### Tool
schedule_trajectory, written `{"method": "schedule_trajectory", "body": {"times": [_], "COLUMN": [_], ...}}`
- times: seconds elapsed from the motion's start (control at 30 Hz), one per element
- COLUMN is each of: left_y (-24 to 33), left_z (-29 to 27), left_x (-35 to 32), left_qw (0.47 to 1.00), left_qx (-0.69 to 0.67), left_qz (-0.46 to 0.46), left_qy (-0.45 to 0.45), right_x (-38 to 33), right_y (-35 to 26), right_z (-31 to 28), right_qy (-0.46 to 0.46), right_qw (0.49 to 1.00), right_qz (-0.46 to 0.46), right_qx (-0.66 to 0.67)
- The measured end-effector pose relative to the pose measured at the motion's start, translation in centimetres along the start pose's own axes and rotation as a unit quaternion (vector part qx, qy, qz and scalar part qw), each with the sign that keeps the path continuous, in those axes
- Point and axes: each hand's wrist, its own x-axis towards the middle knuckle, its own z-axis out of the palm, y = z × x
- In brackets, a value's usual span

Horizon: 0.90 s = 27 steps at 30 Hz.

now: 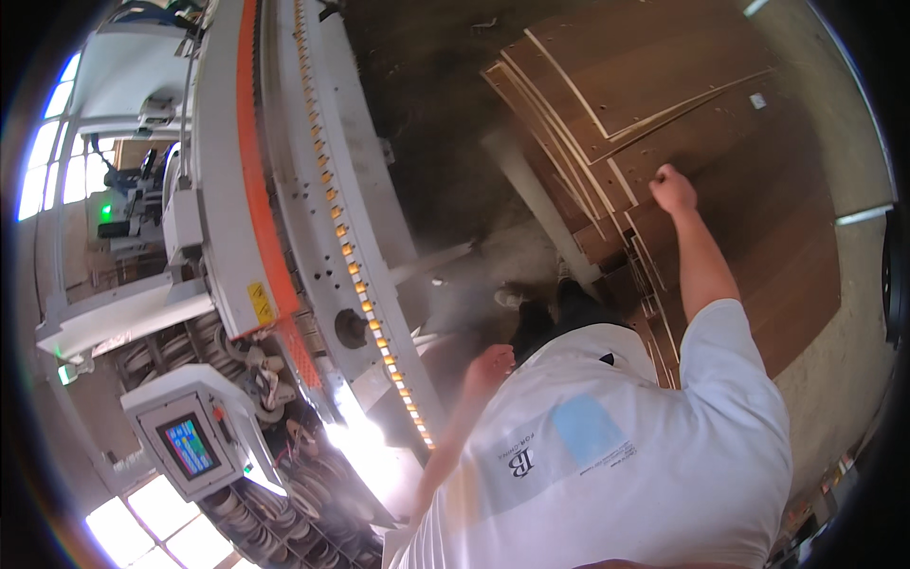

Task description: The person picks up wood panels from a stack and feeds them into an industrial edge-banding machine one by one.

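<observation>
White-shirted torso [607, 455] is filling the foreground; right hand [672, 188] is resting fisted on stacked dark wood panels [720, 142]; left hand [489, 365] is hanging loosely curled, empty, beside the edge-banding machine [313, 209].

white short-sleeved t-shirt, bare forearms, dark trousers

the person's t-shirt [616, 455] is white with short sleeves, a pale blue square patch and a small dark printed emblem on the chest; both forearms are uncovered, with no gloves on the left hand [489, 363] or right hand [672, 188].
</observation>
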Motion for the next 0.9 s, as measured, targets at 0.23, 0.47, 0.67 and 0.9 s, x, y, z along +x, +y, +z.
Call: {"method": "schedule_trajectory", "body": {"times": [0.23, 0.47, 0.67, 0.9], "left_y": [-6.1, 1.3, -5.1, -0.8], "left_z": [2.3, 0.6, -3.2, -8.4], "left_x": [14.8, 17.4, 11.6, -0.8], "left_qw": [0.922, 0.864, 0.975, 0.689], "left_qx": [0.310, -0.421, -0.208, -0.657], "left_qz": [0.231, -0.277, 0.004, 0.007], "left_qy": [0.018, -0.010, 0.074, 0.307], "right_x": [-11.2, -19.8, -18.0, -10.0], "right_y": [-9.2, -12.0, -8.2, -0.4], "right_z": [4.5, 5.2, 1.0, -0.2], "right_qy": [-0.064, -0.308, -0.164, 0.062], "right_qw": [0.994, 0.902, 0.952, 0.986], "right_qz": [-0.073, -0.286, -0.179, -0.052], "right_qx": [0.039, 0.094, 0.187, 0.145]}}
